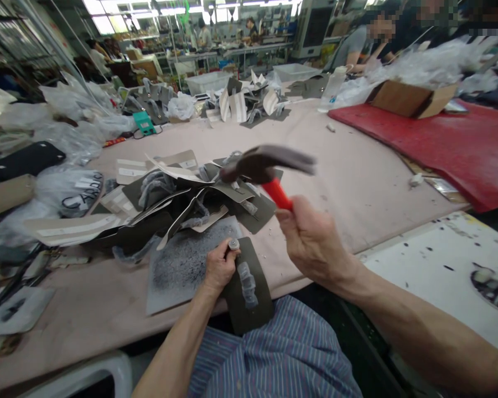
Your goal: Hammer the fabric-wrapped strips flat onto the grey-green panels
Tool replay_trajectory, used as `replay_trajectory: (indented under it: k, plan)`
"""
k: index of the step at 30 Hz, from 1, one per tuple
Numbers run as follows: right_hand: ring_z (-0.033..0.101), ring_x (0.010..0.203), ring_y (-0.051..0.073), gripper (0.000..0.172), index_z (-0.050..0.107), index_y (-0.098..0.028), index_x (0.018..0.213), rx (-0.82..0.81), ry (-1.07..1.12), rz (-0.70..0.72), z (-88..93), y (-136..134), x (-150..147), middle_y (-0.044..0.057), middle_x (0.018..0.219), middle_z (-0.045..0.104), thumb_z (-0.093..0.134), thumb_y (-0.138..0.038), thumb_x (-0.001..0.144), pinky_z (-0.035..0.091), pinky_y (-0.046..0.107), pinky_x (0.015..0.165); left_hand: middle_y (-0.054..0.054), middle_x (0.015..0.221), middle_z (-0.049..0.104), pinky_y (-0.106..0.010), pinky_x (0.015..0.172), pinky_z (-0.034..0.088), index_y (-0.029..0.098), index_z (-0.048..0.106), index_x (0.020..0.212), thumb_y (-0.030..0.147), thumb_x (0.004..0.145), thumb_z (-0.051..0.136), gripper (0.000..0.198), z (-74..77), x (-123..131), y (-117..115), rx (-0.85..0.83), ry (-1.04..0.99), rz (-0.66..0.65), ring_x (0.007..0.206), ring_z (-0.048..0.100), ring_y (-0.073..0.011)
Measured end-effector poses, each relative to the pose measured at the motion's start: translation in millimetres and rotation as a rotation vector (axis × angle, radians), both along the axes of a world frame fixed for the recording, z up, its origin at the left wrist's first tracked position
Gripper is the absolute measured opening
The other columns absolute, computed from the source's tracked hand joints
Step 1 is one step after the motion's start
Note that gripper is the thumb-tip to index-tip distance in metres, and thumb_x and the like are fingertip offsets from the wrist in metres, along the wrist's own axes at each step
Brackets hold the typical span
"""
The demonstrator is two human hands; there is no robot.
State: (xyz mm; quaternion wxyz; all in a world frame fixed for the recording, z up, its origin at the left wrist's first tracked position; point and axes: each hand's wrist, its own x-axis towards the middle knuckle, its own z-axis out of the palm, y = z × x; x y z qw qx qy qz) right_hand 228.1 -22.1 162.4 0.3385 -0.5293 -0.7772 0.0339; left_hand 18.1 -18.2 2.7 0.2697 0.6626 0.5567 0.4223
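My right hand [315, 237] is closed round the red handle of a claw hammer [265, 163], raised above the table with its head blurred by motion. Below and to the left, my left hand [222, 268] pinches a short metal punch [233, 244] upright, its round top facing up. The punch's lower end is hidden by my fingers. Under that hand lies a dark olive panel [255, 276] with a plastic-wrapped strip on it, partly over the table's front edge. Beside it is a speckled grey board [178, 271], partly beneath the panel.
A heap of olive and cream panels [149, 204] with plastic-wrapped handles lies just beyond the board. A red sheet [431, 138] with an open cardboard box [410, 99] covers the right side. Plastic bags [66, 132] crowd the left; people sit farther back.
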Motion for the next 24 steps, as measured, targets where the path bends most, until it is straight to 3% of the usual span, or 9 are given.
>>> replay_trajectory:
  k: [2, 6, 8, 11, 13, 16, 20, 24]
  plan:
    - [0.041, 0.049, 0.012, 0.03, 0.046, -0.018, 0.089, 0.049, 0.05, 0.019, -9.5, -5, -2, 0.001, 0.063, 0.052, 0.024, -0.033, 0.103, 0.026, 0.025, 0.05, -0.001, 0.083, 0.071, -0.024, 0.072, 0.049, 0.021, 0.067, 0.092, 0.024, 0.086, 0.058, 0.011, -0.6, 0, 0, -0.003, 0.006, 0.005, 0.075, 0.065, -0.0158]
    - [0.034, 0.045, 0.011, 0.026, 0.048, -0.018, 0.082, -0.217, -0.268, 0.184, -34.8, -10, 0, 0.0, 0.058, 0.05, 0.034, -0.03, 0.1, 0.019, 0.027, 0.048, 0.0, 0.074, 0.068, -0.024, 0.067, 0.047, 0.02, 0.067, 0.086, 0.023, 0.085, 0.058, 0.009, -1.1, 0, 0, -0.021, 0.04, 0.005, 0.067, 0.062, -0.0151]
    - [0.035, 0.046, 0.011, 0.026, 0.049, -0.018, 0.085, -0.276, -0.253, 0.158, -35.5, -8, 0, -0.001, 0.059, 0.05, 0.033, -0.031, 0.101, 0.019, 0.027, 0.05, 0.0, 0.075, 0.068, -0.023, 0.068, 0.047, 0.02, 0.067, 0.089, 0.023, 0.085, 0.059, 0.009, -1.2, 0, 0, -0.017, 0.037, 0.001, 0.068, 0.062, -0.015]
    - [0.04, 0.05, 0.012, 0.033, 0.048, -0.017, 0.089, -0.199, -0.093, 0.056, -30.4, -7, -1, 0.001, 0.062, 0.052, 0.024, -0.034, 0.103, 0.025, 0.026, 0.052, 0.0, 0.082, 0.07, -0.024, 0.072, 0.048, 0.021, 0.067, 0.095, 0.023, 0.085, 0.058, 0.014, -1.8, 0, -1, -0.012, 0.008, 0.004, 0.075, 0.065, -0.0156]
    - [0.04, 0.049, 0.013, 0.033, 0.049, -0.016, 0.088, -0.236, -0.139, 0.089, -31.2, -8, 0, 0.003, 0.062, 0.053, 0.023, -0.031, 0.102, 0.023, 0.027, 0.051, -0.001, 0.083, 0.071, -0.024, 0.072, 0.049, 0.021, 0.068, 0.096, 0.023, 0.085, 0.058, 0.014, -2.3, 0, -1, -0.023, -0.003, 0.006, 0.075, 0.065, -0.0158]
    - [0.04, 0.049, 0.013, 0.026, 0.051, -0.017, 0.088, -0.418, -0.328, 0.197, -39.2, -6, 9, 0.003, 0.063, 0.056, 0.032, -0.029, 0.1, 0.019, 0.028, 0.051, 0.0, 0.083, 0.071, -0.023, 0.071, 0.049, 0.021, 0.068, 0.099, 0.022, 0.085, 0.058, 0.017, -2.5, 0, 0, -0.043, -0.018, -0.001, 0.074, 0.065, -0.0151]
    - [0.046, 0.055, 0.013, 0.026, 0.053, -0.017, 0.092, -0.561, -0.289, 0.052, -60.1, 10, 30, 0.003, 0.067, 0.058, 0.035, -0.033, 0.103, 0.026, 0.027, 0.055, 0.0, 0.083, 0.07, -0.023, 0.072, 0.049, 0.021, 0.068, 0.095, 0.023, 0.085, 0.059, 0.013, -1.9, 0, 0, -0.027, -0.023, -0.008, 0.075, 0.065, -0.0148]
    - [0.054, 0.061, 0.015, 0.031, 0.057, -0.016, 0.092, -0.683, -0.329, -0.004, -96.4, 34, 54, 0.004, 0.069, 0.059, 0.034, -0.033, 0.104, 0.032, 0.025, 0.059, 0.0, 0.083, 0.071, -0.024, 0.073, 0.051, 0.021, 0.067, 0.096, 0.024, 0.085, 0.06, 0.013, -1.5, 0, 0, -0.027, -0.038, -0.004, 0.076, 0.066, -0.0157]
